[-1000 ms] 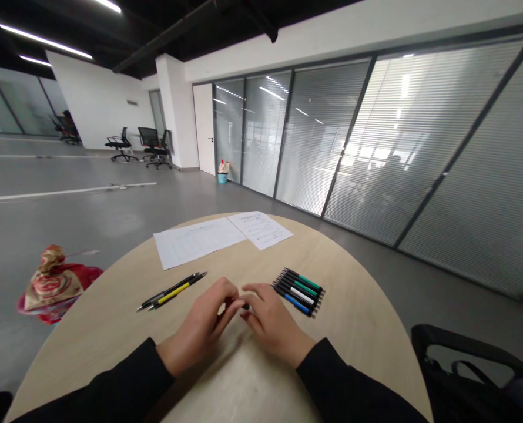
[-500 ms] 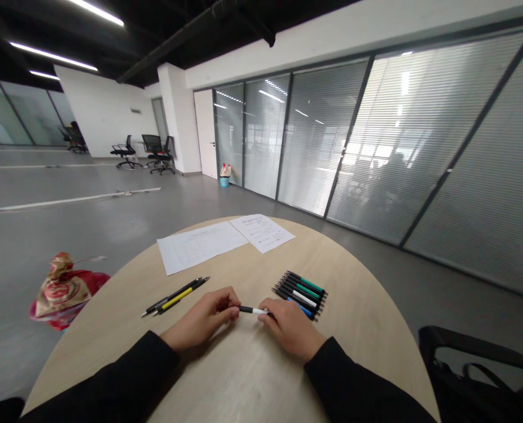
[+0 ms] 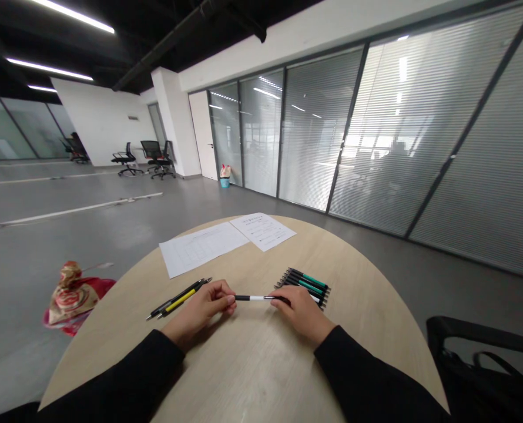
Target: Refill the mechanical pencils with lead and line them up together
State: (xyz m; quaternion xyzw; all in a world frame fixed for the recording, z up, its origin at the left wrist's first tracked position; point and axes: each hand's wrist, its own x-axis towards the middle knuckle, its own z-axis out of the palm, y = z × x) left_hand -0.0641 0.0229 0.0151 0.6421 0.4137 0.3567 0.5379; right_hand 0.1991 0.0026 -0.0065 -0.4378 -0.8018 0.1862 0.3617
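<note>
A: Quick q: what could go wrong for you from here?

B: Main risk, IMO, is slip. You've got the black-and-white pen (image 3: 256,298) by both ends, so uneven force btwn your L grip (image 3: 213,305) & R grip (image 3: 303,311) could skew it or pop one end free. Slim barrel + fingertip hold = easy roll, prob. onto the bench (image 3: 261,376).

A: Anything nearby you could knock?

B: Yep. Your R grip covers the near side of the pen row (image 3: 309,286); a low hand or sideways drift could break up the line. On your L, the yellow pen (image 3: 181,300) & dark pen (image 3: 173,299) lie just beside your L grip, so a careless knuckle or wrist could roll 'em.

A: OK, where's the held pen vs. your grips?

B: Right btwn them, crosswise to you, approx. level, w/ the white section bare in the gap. L grip: thumb & fingers pinching the black end. R grip: fingers closed on the opp. end, tho exact fingertip contact's partly hidden. Can't tell if the pen touches the bench.
</note>
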